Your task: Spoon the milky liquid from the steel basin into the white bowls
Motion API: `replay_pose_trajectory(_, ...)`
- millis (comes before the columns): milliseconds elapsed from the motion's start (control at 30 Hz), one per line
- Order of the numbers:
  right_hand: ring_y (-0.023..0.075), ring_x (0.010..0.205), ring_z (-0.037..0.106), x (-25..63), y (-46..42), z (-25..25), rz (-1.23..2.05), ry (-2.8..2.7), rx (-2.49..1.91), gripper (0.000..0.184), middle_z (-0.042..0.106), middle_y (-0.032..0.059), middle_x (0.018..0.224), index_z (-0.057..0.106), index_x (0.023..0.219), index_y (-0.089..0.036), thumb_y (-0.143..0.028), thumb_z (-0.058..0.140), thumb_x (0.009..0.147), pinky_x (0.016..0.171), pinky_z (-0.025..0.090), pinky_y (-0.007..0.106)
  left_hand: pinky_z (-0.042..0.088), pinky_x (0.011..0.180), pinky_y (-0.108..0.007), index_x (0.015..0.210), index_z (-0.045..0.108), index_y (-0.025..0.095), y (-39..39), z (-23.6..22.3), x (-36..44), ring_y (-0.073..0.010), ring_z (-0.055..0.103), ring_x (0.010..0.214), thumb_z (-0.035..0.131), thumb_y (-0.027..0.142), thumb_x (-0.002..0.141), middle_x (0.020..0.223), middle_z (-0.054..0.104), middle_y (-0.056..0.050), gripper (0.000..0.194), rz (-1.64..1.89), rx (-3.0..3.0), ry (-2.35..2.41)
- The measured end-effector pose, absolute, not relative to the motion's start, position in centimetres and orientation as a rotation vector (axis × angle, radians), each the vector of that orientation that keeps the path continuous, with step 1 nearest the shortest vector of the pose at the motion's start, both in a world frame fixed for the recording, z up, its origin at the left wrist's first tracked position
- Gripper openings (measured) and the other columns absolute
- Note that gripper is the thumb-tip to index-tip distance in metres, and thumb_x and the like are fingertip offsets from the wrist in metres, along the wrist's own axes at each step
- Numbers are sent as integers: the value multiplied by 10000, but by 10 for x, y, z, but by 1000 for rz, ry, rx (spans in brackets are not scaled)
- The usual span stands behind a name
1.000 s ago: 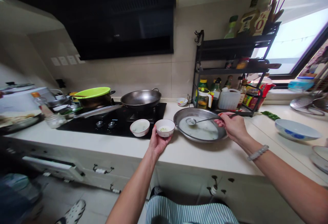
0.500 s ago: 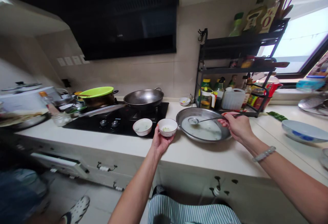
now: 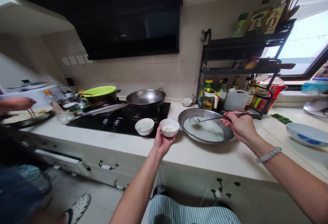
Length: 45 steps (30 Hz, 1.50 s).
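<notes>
My left hand [image 3: 163,144] is closed around the lower side of a small white bowl [image 3: 170,128] with bits of green in it. Just left of it, a second small bowl [image 3: 144,127] with whitish liquid stands at the front edge of the stove. My right hand [image 3: 239,125] grips the dark handle of a ladle [image 3: 195,120]. The ladle's head rests in whitish, cloudy liquid inside a wide metal basin [image 3: 182,128] on the counter. Flecks of green float in that liquid.
A wok [image 3: 146,97] and a pot under a lime-green basin [image 3: 100,91] stand on the black stove [image 3: 92,121]. Behind the basin rises a black rack [image 3: 230,70] with bottles. At far left another person's hand [image 3: 22,103] holds chopsticks over a pan. A blue-white bowl [image 3: 307,133] sits right.
The view has shifted slightly, so everything sits a little further right. Another person's hand with chopsticks has come into view at far left. My hands keep their holds on bowl and ladle.
</notes>
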State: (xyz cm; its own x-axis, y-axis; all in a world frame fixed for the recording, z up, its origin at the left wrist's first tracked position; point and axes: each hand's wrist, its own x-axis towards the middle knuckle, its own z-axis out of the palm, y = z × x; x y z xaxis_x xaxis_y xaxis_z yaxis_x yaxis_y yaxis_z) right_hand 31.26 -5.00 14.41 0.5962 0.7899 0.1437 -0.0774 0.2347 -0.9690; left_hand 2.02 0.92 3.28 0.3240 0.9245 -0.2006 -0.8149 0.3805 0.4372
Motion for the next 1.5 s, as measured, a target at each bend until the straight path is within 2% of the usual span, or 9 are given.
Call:
replay_pose_trajectory(200,143,470,627,300,-46,161,723,-822,-1110,126,639,51,541,637,667,-195,-105,692,735,352,479,163,576,789,-430,1327,534,201,13,26,20,-303,647,1050,601,501,880,1250,630,-153,543,1165,292,424)
replay_pose_trajectory(467,149,480,627,245,-43,169,785,-940,-1067,105,645,72,549,628,697,-170,-210,717,737,393,486,194,569,796,-426,1353,516,205,13,27,19,-304,652,1046,579,473,893,1236,643,-141,536,1139,286,399)
replay_pose_trajectory(633,155,460,623,225,-53,148,698,-1243,-1080,181,613,14,507,643,819,-171,-344,697,804,545,570,275,560,817,-426,1407,477,189,14,25,19,-309,643,1073,604,490,871,1272,628,-163,628,1115,302,378)
replay_pose_trajectory(767,150,457,598,224,-71,132,544,-1616,-966,203,652,19,623,687,971,-191,-360,627,876,511,548,293,562,823,-427,1392,491,184,15,24,20,-298,649,1055,587,489,884,1241,644,-152,600,1122,294,389)
replay_pose_trajectory(900,161,539,603,225,-88,123,453,-1863,-779,183,672,48,725,737,980,-219,-312,634,862,502,531,302,565,826,-429,1379,502,182,15,25,19,-291,651,1052,584,480,887,1236,651,-146,581,1118,301,377)
replay_pose_trajectory(1133,177,518,634,233,-82,118,653,-1180,-1007,290,614,13,550,683,898,-189,-425,762,748,543,570,304,571,804,-428,1381,496,189,13,27,18,-317,646,1094,594,480,874,1228,652,-163,593,1101,317,360)
replay_pose_trajectory(1267,163,529,635,260,-67,125,702,-863,-983,272,637,53,571,633,807,-172,-361,792,693,430,497,219,573,796,-434,1360,510,187,11,28,18,-321,644,1082,596,483,873,1232,646,-164,576,1126,308,398)
replay_pose_trajectory(1367,157,503,625,282,-63,127,638,-861,-1047,182,618,29,532,636,776,-192,-311,763,723,429,505,217,578,774,-425,1343,521,182,11,29,18,-317,648,1061,592,488,877,1219,647,-163,562,1133,304,418)
replay_pose_trajectory(1500,173,512,650,299,-67,120,502,-1059,-1183,151,581,-19,470,647,797,-210,-317,750,767,566,584,279,582,753,-416,1344,517,174,10,30,18,-301,659,1010,575,481,892,1201,648,-161,549,1132,304,425)
